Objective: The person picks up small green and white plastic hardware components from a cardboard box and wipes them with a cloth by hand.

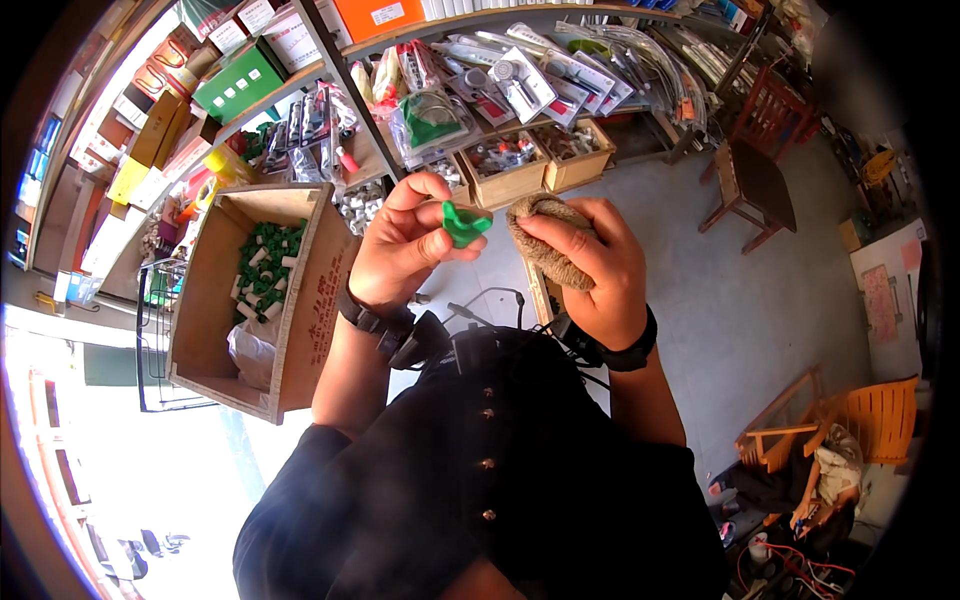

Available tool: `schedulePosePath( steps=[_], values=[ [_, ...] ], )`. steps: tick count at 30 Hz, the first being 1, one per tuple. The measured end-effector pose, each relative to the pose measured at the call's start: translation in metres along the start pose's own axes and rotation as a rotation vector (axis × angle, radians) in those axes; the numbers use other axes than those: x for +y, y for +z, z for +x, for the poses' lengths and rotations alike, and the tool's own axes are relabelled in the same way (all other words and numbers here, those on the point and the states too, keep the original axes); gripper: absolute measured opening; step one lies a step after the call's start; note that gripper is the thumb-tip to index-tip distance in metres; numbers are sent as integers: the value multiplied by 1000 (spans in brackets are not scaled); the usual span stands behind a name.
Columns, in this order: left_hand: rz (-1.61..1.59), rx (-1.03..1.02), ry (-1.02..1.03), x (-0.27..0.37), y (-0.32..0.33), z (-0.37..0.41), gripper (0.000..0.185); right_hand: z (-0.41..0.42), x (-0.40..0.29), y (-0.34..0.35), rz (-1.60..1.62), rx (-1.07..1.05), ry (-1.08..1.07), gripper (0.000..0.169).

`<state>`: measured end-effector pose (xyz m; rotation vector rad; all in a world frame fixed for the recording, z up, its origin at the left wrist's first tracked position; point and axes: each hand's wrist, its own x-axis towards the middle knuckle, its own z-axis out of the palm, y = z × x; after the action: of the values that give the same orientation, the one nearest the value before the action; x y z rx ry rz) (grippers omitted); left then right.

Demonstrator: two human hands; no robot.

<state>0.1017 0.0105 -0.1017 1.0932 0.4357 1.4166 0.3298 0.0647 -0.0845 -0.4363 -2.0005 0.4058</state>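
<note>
Between thumb and fingertips, my left hand (394,251) holds up a small green plastic piece (463,226), perhaps a pipe fitting or clip. A folded brown cloth (553,251) is gripped in my right hand (619,274), just to the right of the green piece and apart from it. To the left stands a wooden crate (306,322) with writing on its side. Inside it lie many green plastic pieces (264,262) mixed with white cylindrical ones, beside a whitish plastic bag (253,349). Below my hands, my body partly hides another wooden box (535,289).
Shelving ahead carries packaged shower heads (517,82) and hoses. Open wooden boxes of small fittings (506,176) stand beneath. A green carton (240,86) sits on the left shelf. At right are a dark wooden chair (750,180) and, lower down, another person's arm (808,495).
</note>
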Motion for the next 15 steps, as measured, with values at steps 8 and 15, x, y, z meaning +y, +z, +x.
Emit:
schedulePosePath(
  steps=[8,15],
  values=[
    [-99,16,-51,-3,4,0,23,-1,-7,9,60,7,10,55],
    [80,62,-3,-9,13,-2,33,-3,-7,8,36,-30,-16,54]
  ],
)
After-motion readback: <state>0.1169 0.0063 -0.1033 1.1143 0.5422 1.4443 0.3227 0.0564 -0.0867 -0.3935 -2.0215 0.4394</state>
